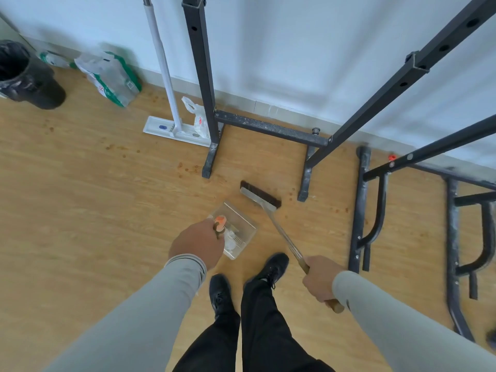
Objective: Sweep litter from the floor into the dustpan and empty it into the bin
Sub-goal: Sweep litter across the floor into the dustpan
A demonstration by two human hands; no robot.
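Observation:
My left hand [197, 244] grips the handle of a metal dustpan [241, 224], which hangs low over the wooden floor in front of my feet. Some pale litter lies in the pan near its handle. My right hand [320, 280] is curled round the wooden grip of a long-handled broom [281, 232]. Its dark bristle head [260, 194] sits just beyond the dustpan, near the foot of a black frame. Small brown specks [188, 167] dot the floor to the left of the frame. A black bin [24, 73] lined with a bag stands far left by the wall.
A black metal rack [271, 128] stands against the white wall ahead, with more black tube frames [375, 210] lying on the right. A white flat mop [171, 127] leans at the wall, with plastic bags [110, 76] to its left. My black shoes [271, 268] are below the dustpan.

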